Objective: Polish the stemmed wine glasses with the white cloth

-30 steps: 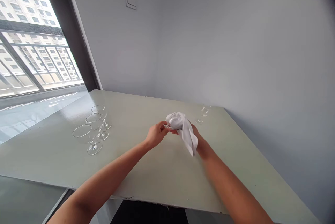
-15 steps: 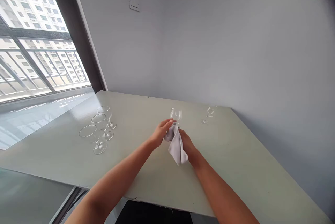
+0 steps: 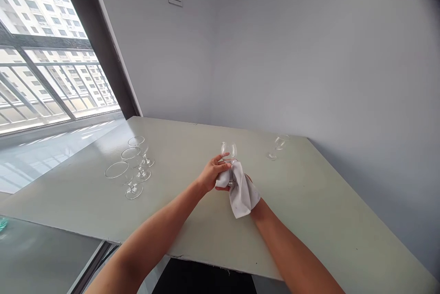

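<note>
While the left hand [image 3: 210, 176] pinches the small clear stemmed glass [image 3: 229, 152] upright above the pale green worktop [image 3: 309, 202], the right hand [image 3: 248, 189], mostly hidden, grips the white cloth [image 3: 240, 191] wrapped about its stem, directly below the bowl.

Held glass [image 3: 229, 151]: clear, smooth, glossy glass. Cloth [image 3: 241, 192]: white, soft matt fabric, creased. Three glasses [image 3: 132, 166] at left and one glass [image 3: 276, 147] at right: clear, glossy. Tabletop [image 3: 178, 211]: pale green, smooth, semi-gloss, reflecting window light. Wall [image 3: 309, 56]: matt grey paint.
</note>
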Tool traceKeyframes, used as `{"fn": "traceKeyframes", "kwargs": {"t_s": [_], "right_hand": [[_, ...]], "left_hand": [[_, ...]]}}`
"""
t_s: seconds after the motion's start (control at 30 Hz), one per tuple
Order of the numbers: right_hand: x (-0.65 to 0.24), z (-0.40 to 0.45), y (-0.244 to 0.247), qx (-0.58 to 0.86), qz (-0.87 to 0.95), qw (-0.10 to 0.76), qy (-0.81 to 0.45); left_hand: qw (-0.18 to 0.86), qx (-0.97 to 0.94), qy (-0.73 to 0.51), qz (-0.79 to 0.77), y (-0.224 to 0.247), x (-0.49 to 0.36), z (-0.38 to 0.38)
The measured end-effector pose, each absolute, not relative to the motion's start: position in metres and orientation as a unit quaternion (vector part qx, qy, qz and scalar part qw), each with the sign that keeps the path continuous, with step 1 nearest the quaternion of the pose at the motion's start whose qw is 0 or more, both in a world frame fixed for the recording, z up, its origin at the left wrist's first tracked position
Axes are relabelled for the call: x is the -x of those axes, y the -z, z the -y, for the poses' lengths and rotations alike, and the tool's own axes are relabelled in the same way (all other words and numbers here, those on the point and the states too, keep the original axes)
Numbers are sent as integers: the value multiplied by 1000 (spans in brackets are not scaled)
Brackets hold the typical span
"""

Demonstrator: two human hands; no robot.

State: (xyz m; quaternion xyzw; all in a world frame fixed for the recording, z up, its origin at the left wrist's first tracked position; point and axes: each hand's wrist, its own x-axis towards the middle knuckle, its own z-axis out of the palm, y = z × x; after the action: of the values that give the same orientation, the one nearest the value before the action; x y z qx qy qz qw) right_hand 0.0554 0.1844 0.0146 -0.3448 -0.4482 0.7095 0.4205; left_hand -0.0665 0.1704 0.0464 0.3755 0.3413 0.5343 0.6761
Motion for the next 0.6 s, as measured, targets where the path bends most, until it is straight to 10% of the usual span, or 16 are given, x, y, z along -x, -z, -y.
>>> {"fn": "traceKeyframes", "kwargs": {"t_s": [0.23,0.6], "right_hand": [[-62,-183,-12,396,419,454,-679],[-49,-170,-25,458,721,458,-247]], "left_hand": [[584,-322,-633,-393,-46,72,-175],[687,-159,-598,-381,-44,52,-164]]}}
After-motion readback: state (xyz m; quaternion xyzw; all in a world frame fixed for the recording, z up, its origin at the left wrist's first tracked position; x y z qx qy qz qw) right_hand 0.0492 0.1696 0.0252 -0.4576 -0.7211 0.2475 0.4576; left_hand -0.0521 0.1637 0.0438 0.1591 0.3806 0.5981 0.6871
